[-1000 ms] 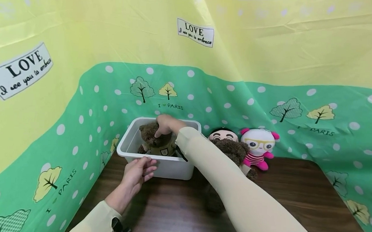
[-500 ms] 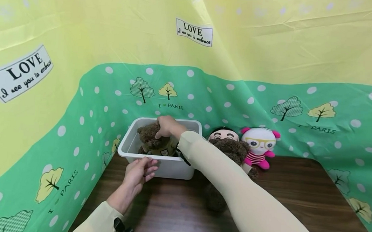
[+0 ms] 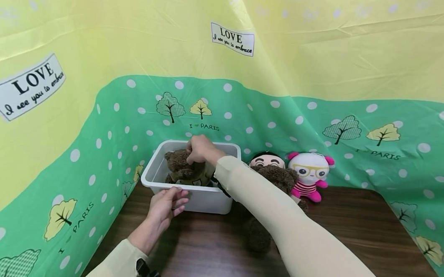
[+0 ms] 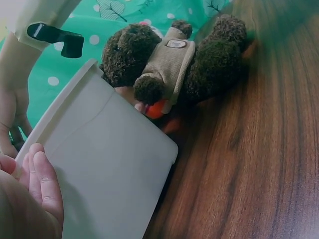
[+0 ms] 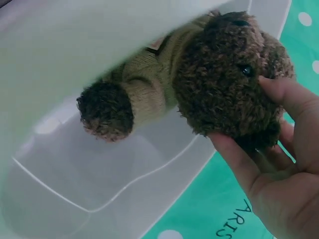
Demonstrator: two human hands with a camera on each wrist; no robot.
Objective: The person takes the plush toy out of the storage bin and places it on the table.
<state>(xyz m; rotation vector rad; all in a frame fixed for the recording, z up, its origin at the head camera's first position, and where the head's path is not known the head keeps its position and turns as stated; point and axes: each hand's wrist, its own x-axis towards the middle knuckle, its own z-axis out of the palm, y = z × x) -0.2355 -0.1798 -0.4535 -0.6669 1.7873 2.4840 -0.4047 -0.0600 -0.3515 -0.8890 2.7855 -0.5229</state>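
A brown teddy bear (image 3: 179,165) in a tan sweater sits inside the light grey plastic bin (image 3: 207,201). My right hand (image 3: 201,149) grips the bear by its head from above; the right wrist view shows thumb and fingers spread round the fuzzy head (image 5: 219,79), thumb close to an eye. The bear's lower body is hidden by the bin's front wall. At the bin's front rim, my left hand (image 3: 162,206) pinches the edge, thumb on top and fingers against the outer wall, as the left wrist view also shows with its fingers (image 4: 47,181).
Right of the bin, a second brown teddy bear (image 4: 169,62) in a tan sweater sits on the dark wooden table (image 3: 208,246), partly behind my right arm. Behind it are a black-haired doll (image 3: 267,159) and a pink-and-white panda plush (image 3: 310,173). A patterned curtain (image 3: 133,104) surrounds the table.
The bear's head in the bin has tipped forward and down a little under my right hand, which has shifted slightly. My left hand stays at the rim.
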